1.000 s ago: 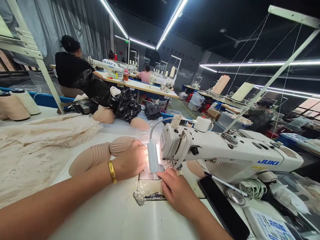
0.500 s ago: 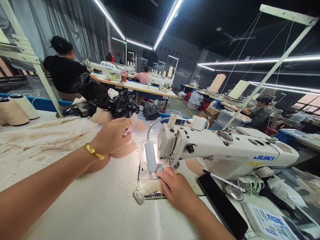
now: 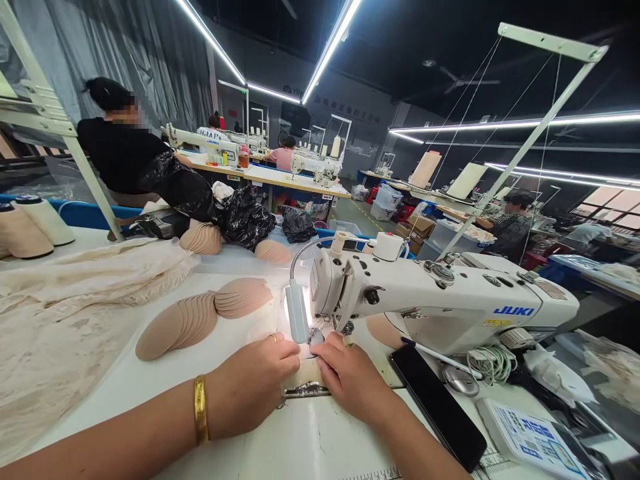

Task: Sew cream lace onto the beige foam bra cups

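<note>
My left hand (image 3: 250,383), wearing a gold bangle (image 3: 201,408), is closed at the left of the needle area, its fingertips pressed down on what looks like a sheer pale piece of fabric (image 3: 261,325). Opposite it, my right hand (image 3: 353,380) has curled fingers by the presser foot of the white sewing machine (image 3: 440,293); whatever they hold is hidden. A small grey lamp (image 3: 299,313) lights the spot between both hands. To the left, fanned beige oval pads (image 3: 187,323) lie on the white table, beside cream lace fabric (image 3: 75,307).
Right of my right hand lie a black phone (image 3: 435,407) and a white-and-blue box (image 3: 527,437). Thread cones (image 3: 43,223) stand at the far left. Black plastic bags (image 3: 245,217) sit behind the table. A co-worker (image 3: 120,150) is seated at the back left.
My left hand has come down and right from above the beige pads to the needle area, bringing the sheer piece; the pads now show. My right hand stays by the presser foot.
</note>
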Tool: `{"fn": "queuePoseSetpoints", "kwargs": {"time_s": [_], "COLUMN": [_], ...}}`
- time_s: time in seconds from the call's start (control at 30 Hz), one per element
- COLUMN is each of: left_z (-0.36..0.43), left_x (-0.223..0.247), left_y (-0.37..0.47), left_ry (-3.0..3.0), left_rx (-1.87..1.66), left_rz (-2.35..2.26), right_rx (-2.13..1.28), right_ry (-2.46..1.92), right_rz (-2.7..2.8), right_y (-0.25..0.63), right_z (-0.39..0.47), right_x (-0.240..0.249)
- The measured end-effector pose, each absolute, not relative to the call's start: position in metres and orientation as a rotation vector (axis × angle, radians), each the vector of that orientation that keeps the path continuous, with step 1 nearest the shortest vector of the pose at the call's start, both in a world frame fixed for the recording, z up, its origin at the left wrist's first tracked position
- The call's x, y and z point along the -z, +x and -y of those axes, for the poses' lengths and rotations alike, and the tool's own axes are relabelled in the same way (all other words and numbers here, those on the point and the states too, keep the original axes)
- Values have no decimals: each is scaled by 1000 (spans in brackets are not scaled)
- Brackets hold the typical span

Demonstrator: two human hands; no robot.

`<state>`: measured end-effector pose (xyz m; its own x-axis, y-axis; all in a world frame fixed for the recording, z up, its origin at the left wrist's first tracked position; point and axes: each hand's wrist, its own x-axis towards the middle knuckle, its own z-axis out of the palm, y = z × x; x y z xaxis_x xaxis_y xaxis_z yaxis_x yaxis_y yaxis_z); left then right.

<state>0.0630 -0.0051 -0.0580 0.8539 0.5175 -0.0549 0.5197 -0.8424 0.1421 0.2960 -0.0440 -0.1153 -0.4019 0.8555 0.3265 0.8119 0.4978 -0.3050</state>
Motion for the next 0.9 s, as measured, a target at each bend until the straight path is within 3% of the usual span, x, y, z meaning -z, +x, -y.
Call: {"fn": "queuePoseSetpoints", "kwargs": {"time_s": [0.6, 0.9], "left_z": [-2, -8], "left_x": [84, 76], "left_y": [72, 83], "left_ry": [2917, 2975], "left_rx": [-262, -138], "left_rz": [-741, -977], "right_rx": [-158, -136], "right_ry": [-1333, -1295], "right_rz": [2291, 2273], "right_y": [296, 295], "right_z": [44, 42], "right_x": [116, 118]}}
